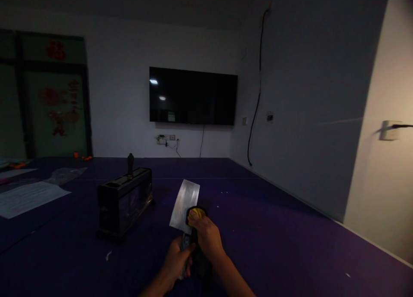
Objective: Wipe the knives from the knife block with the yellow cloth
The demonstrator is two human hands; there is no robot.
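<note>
In the head view, my left hand [177, 259] is wrapped around the dark handle of a cleaver [186, 204]. Its broad, shiny blade points up and away from me. My right hand [208, 236] is closed on a round black-rimmed thing with a yellow middle [197, 211], held at the lower right edge of the blade. The kind of this thing is unclear, and whether it touches the blade I cannot tell. Both hands are above the purple tabletop [274, 245]. Shadow and the right forearm hide what lies beneath them.
Left of the cleaver stands a black box [125, 202] with a black handle [130, 164] upright on top. Printed paper [32, 198] and clear plastic [66, 175] lie at the left. Small white scraps dot the table. A television [193, 97] hangs on the far wall.
</note>
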